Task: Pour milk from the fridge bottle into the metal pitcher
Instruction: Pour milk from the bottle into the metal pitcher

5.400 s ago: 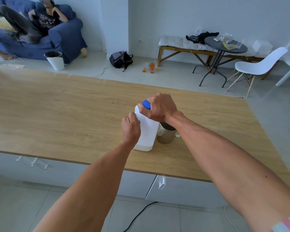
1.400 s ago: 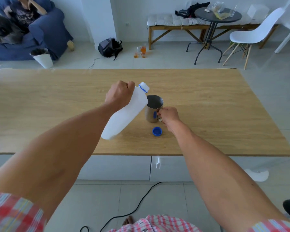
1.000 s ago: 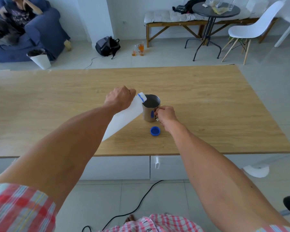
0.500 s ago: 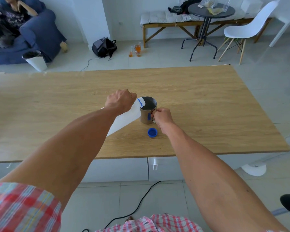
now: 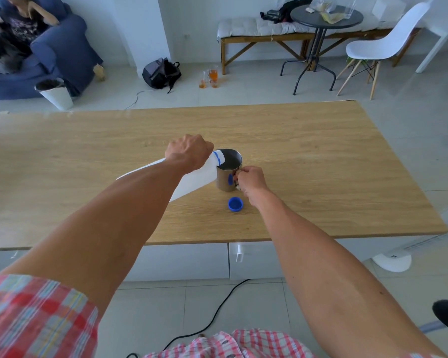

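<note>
My left hand grips a white plastic milk bottle near its neck. The bottle is tipped far over to the right, its open blue-ringed mouth resting over the rim of the metal pitcher. The pitcher stands upright on the wooden table. My right hand is closed on the pitcher's handle at its right side. The bottle's blue cap lies on the table just in front of the pitcher. I cannot make out a milk stream or the level inside the pitcher.
The table's front edge runs just below the cap, with white drawers under it. Beyond the far edge are a backpack, glasses on the floor, a bench, a round dark table, a white chair and a person on a blue sofa.
The bottle has tilted further down, its mouth moving from beside the pitcher to over its rim. My right hand stays on the handle. Earlier the cap came off and was laid down.
</note>
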A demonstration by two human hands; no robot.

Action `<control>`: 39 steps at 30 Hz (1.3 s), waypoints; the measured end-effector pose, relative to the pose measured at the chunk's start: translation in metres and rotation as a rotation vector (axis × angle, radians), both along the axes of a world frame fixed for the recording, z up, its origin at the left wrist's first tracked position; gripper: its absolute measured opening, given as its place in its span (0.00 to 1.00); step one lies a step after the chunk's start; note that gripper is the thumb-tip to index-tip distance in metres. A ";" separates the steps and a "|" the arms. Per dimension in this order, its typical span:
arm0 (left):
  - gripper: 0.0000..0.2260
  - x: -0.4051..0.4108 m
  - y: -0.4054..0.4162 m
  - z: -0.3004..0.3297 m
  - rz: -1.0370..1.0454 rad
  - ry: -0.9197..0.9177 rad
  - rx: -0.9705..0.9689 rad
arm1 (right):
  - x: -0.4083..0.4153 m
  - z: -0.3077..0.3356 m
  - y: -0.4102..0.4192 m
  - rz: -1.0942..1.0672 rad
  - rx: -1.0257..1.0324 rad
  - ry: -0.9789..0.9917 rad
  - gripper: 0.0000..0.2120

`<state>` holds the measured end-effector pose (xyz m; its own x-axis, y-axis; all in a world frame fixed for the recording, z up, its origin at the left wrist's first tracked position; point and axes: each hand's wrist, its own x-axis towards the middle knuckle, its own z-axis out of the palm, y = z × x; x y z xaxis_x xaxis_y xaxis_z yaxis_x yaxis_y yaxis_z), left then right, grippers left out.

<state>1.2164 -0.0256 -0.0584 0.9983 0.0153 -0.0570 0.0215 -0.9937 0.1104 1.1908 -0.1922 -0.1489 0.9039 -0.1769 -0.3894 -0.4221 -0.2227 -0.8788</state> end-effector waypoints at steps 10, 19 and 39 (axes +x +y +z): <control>0.15 0.002 -0.001 0.004 -0.018 0.013 0.033 | 0.001 -0.002 0.001 -0.009 -0.001 0.015 0.13; 0.14 0.003 -0.002 0.007 -0.022 0.022 0.037 | 0.003 -0.004 0.001 -0.018 -0.009 0.010 0.13; 0.15 0.010 -0.004 0.006 -0.056 0.039 0.096 | 0.003 -0.003 0.002 -0.016 -0.023 0.019 0.13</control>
<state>1.2267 -0.0293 -0.0519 0.9948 -0.0328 -0.0963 -0.0315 -0.9994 0.0146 1.1934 -0.1904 -0.1517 0.8933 -0.2006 -0.4021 -0.4424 -0.2359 -0.8652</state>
